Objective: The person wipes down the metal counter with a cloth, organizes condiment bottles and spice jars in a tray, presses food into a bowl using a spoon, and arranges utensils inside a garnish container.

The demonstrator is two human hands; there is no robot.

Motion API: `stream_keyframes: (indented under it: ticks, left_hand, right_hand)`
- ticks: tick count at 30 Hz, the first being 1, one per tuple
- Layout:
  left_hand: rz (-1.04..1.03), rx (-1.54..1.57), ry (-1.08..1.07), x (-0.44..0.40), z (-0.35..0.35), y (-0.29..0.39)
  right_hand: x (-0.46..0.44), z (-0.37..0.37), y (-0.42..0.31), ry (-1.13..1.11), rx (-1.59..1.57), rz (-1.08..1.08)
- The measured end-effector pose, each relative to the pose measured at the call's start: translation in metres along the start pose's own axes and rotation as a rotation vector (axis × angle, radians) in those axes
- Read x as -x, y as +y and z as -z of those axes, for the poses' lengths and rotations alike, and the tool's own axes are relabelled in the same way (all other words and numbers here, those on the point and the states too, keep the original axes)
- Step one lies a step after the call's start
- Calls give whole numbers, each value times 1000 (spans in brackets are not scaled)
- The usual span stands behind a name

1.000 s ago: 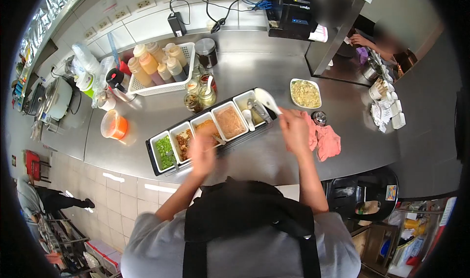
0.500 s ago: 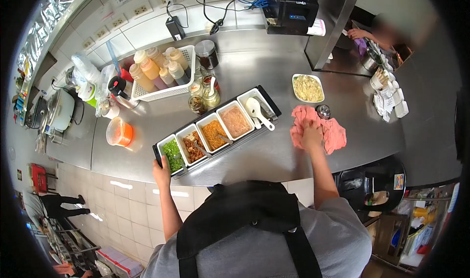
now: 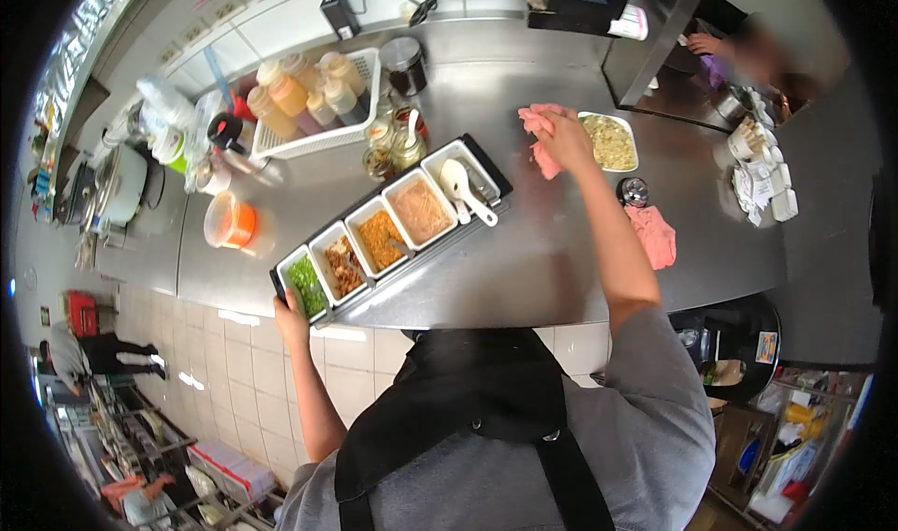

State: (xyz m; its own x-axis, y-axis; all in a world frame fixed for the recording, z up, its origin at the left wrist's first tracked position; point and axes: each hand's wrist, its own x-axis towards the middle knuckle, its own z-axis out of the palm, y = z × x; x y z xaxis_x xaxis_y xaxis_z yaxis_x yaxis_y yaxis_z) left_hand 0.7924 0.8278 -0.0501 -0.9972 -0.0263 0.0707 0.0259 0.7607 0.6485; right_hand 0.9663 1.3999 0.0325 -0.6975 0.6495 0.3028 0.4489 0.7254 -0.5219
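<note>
My left hand (image 3: pixel 292 318) is closed around the left end of a long black condiment tray (image 3: pixel 486 157), which stands slanted on the steel counter. In its white tubs are chopped green onion (image 3: pixel 305 286), brown fried bits (image 3: pixel 342 267), orange-brown crumbs (image 3: pixel 378 241) and a pale pinkish shredded food (image 3: pixel 417 205). The last tub holds white spoons (image 3: pixel 458 181). My right hand (image 3: pixel 567 145), reaching farther forward, presses a bunched pink cloth (image 3: pixel 541 119) on the counter beside a white bowl of pale chopped food (image 3: pixel 608 140).
A second pink cloth (image 3: pixel 653 237) lies by a small glass-and-metal jar (image 3: pixel 633 191). Behind the tray stand jars (image 3: pixel 409 147) and a white basket (image 3: pixel 281 147) of squeeze bottles. An orange-filled tub (image 3: pixel 230 220) sits left. Another person's hand (image 3: pixel 703 43) shows beyond the partition.
My right hand has moved forward and left with one pink cloth, leaving the other behind near the jar. The tray, still in my left hand, has shifted slightly left.
</note>
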Motion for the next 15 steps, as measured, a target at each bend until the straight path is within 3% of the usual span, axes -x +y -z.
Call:
stream_keyframes:
  ticks: [2,3,5,9,13,15]
  left_hand:
    - [-18,5,27,-1,-4,-5]
    - [-2,-5,21,-3,-4,-9]
    - [17,-39,26,2,-2,2]
    - [26,-56,22,6,1,11]
    - [5,-52,17,5,1,12]
    - [-11,-52,13,6,1,13]
  right_hand:
    - [-17,-23,3,-418,393,-137]
    - [-11,-36,5,-436,386,-123]
    - [6,-64,20,-310,424,77]
    - [52,-101,44,-156,332,128]
    - [139,-88,-20,-232,535,-157]
    - [184,-130,-29,-164,724,69]
